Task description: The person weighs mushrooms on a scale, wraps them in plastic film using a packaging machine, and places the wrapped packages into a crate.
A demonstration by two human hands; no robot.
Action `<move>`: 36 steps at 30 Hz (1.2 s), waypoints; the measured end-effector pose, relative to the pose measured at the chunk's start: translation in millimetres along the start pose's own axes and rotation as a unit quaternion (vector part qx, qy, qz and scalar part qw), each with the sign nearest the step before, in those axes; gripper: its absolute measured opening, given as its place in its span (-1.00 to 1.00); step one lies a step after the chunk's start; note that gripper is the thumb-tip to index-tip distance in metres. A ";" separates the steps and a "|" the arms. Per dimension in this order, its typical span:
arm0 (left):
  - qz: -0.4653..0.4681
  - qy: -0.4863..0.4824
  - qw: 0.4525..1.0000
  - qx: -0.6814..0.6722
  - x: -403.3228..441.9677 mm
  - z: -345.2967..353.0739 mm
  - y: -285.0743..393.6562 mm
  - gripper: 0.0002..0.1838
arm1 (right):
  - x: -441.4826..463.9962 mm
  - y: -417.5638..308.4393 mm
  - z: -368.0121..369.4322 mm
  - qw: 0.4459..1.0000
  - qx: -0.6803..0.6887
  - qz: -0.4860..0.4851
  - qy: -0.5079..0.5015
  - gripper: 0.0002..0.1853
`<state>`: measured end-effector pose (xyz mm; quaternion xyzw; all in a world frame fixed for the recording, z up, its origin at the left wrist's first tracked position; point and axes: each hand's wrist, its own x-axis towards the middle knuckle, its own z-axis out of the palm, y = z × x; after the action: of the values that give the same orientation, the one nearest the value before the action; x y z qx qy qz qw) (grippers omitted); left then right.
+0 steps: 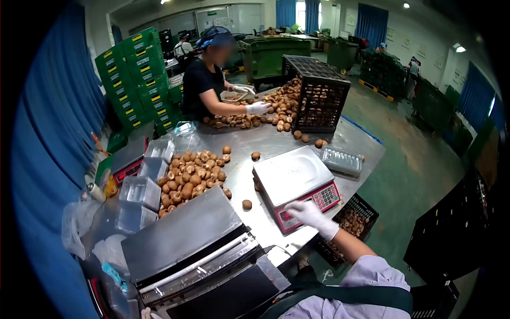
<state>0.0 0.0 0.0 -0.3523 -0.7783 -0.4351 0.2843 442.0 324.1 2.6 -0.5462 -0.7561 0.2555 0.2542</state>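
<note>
My right hand, in a white glove, is over the front edge of the red and silver scale, beside its keypad, with its fingers stretched out and nothing held. The scale's metal plate bears nothing. At the bottom edge of the view, below the black and silver machine, a small pale part of my left hand shows; its fingers are mostly cut off. A heap of brown mushrooms lies left of the scale, next to stacked clear plastic trays. Single mushrooms lie near the scale.
Across the metal table, a co-worker in white gloves reaches into mushrooms spilling from a tipped black crate. A clear tray lies right of the scale. Below the edge stands a crate of mushrooms. Green crates are stacked behind.
</note>
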 end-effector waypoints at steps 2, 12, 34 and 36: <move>0.040 0.008 0.999 -0.010 12.0 4.1 33.2 -0.85 | 15.9 21.9 -20.6 0.996 -0.047 0.040 0.058 -0.75; -0.086 -0.143 0.981 -0.102 -65.5 85.1 222.2 -0.81 | 125.3 339.1 -159.4 0.958 -0.271 0.059 0.078 -0.84; -0.211 -0.305 0.885 -0.281 -135.3 256.8 380.9 -0.79 | 127.0 337.3 -190.3 0.971 -0.239 -0.014 -0.009 -0.87; -0.529 -0.300 0.700 -0.374 -143.2 268.5 374.0 -0.72 | 136.0 312.3 -202.4 0.975 -0.206 -0.041 0.070 -0.87</move>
<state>345.6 332.1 -52.4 -0.0715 -0.6542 -0.6403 -0.3962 756.4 561.3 -40.7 -0.5718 -0.7946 0.0449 0.1990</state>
